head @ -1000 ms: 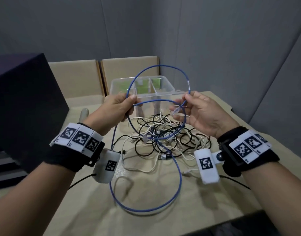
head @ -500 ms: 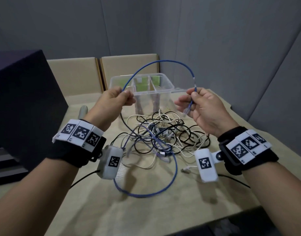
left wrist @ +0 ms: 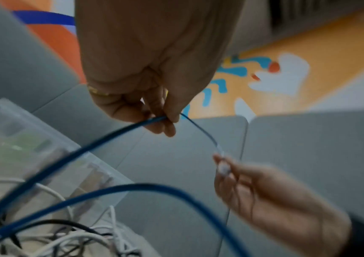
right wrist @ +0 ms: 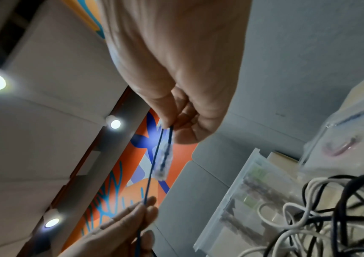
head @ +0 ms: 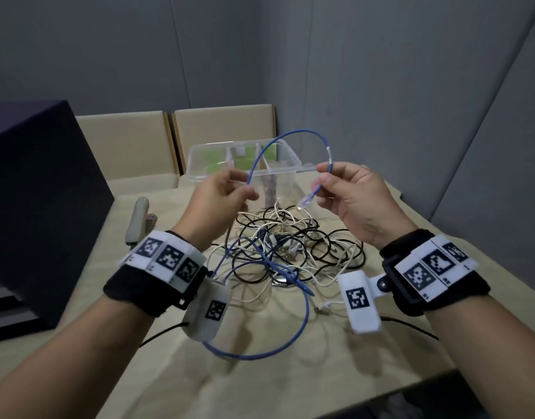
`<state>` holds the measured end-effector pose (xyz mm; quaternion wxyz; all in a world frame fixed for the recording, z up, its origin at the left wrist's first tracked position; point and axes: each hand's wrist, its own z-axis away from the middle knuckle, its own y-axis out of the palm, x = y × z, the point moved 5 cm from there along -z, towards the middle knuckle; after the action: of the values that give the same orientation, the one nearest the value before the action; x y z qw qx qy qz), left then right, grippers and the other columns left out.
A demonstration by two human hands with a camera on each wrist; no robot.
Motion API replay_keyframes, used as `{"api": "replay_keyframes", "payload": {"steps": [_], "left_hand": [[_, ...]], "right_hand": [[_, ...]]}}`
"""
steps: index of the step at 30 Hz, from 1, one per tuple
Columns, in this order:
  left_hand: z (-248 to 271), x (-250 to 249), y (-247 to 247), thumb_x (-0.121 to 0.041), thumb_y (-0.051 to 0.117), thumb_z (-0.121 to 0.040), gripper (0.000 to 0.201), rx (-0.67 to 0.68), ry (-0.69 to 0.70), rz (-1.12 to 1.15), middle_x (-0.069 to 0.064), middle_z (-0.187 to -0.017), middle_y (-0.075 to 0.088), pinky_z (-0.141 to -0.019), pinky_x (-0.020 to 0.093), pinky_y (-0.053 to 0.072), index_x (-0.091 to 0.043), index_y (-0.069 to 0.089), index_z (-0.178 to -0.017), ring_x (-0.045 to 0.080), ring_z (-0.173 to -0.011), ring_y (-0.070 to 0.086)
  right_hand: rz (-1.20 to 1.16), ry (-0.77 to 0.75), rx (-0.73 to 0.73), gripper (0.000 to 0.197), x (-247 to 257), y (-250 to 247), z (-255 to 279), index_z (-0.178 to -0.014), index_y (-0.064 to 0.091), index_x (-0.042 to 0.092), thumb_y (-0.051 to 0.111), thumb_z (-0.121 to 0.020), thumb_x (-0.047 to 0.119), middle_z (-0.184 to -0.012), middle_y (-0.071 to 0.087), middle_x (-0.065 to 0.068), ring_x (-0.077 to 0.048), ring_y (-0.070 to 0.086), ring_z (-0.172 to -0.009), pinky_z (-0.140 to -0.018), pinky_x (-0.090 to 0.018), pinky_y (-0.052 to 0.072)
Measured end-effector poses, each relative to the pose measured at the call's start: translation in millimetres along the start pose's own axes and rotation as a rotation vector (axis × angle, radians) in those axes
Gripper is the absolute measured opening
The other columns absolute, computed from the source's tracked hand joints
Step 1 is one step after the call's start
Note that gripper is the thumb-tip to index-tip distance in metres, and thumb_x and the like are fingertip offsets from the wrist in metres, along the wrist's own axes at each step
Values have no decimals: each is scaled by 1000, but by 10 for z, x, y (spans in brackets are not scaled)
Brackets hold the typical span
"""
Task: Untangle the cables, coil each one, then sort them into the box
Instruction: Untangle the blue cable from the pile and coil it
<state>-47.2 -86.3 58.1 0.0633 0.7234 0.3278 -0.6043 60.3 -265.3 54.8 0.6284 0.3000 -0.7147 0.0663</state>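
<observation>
My left hand pinches the blue cable between thumb and fingers, held up in front of the box. My right hand pinches the same cable just above its clear plug, which hangs down. One arc of blue cable spans the two hands. The rest drops past my left wrist into a loose loop on the table. A tangle of black and white cables lies beneath my hands. The clear divided box stands behind it.
A large dark case fills the left side of the table. A beige stapler-like item lies beside it. Two chair backs stand behind the table. The table's front edge runs at lower right.
The full blue loop held between my hands a second ago has opened into a single arc. More blue cable has risen off the table, and the loop lying there has shrunk.
</observation>
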Motion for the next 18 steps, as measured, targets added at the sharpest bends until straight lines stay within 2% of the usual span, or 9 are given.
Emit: {"api": "replay_keyframes", "payload": {"steps": [2,4,7,9,11,13,15,16,18], "left_hand": [[5,-47,-63,-4,49,-94,12,-36,-29,168,4,-80,64,-48,13,43,-5,55,-104,2,-49,54],[19,-93,-93,-3,45,-96,14,-42,-31,288,5,-81,62,-45,14,43,-2,53,-108,2,-48,53],[2,-149,-123,-5,43,-98,15,-61,-7,293,2,-78,61,-47,15,41,-4,53,-108,2,-48,50],[-27,-201,-155,-5,42,-98,16,-85,20,308,1,-77,59,-49,15,39,-11,57,-99,1,-50,48],[-54,-250,-180,-4,42,-97,22,-101,40,304,0,-79,60,-52,15,41,-17,58,-95,1,-53,48],[-61,-287,-174,-2,43,-96,21,-86,54,287,1,-81,61,-55,15,43,-17,58,-99,2,-56,50],[-36,-297,-135,-2,47,-95,20,-36,48,233,2,-84,62,-56,15,46,-11,55,-111,5,-60,52],[-15,-270,-106,-3,49,-94,24,8,26,181,2,-85,62,-57,15,47,-10,52,-117,7,-62,54],[37,-133,-38,-3,53,-92,34,136,-71,84,5,-86,62,-63,21,50,-13,45,-124,12,-68,56]], "right_hand": [[12,-36,-43,28,-1,-89,5,-98,50,18,55,-89,-8,-79,58,-17,-26,61,-71,-56,-26,55],[83,-70,13,30,3,-102,25,-98,54,18,53,-89,-10,-81,59,-18,-27,65,-74,-60,-29,56],[278,-47,134,31,-40,-14,83,-105,64,8,51,-88,-14,-94,63,-11,-12,70,-77,-72,-26,58],[447,-52,201,47,-87,40,91,-122,58,6,48,-85,-21,-102,64,-4,-3,69,-84,-79,-21,56],[604,-71,255,55,-90,81,106,-130,54,9,48,-84,-21,-104,66,3,2,66,-90,-88,-21,53],[746,-110,215,41,-47,64,106,-121,64,14,62,-85,-6,-97,70,4,-4,67,-93,-95,-32,52],[843,-139,162,19,10,49,112,-105,72,24,67,-87,18,-92,72,3,-16,67,-94,-92,-39,52],[920,-171,150,14,45,56,116,-100,73,26,65,-88,27,-94,69,6,-17,63,-97,-91,-35,50],[1047,-250,117,12,110,56,113,-90,70,23,64,-89,34,-96,58,9,-11,52,-98,-83,-26,39]]}}
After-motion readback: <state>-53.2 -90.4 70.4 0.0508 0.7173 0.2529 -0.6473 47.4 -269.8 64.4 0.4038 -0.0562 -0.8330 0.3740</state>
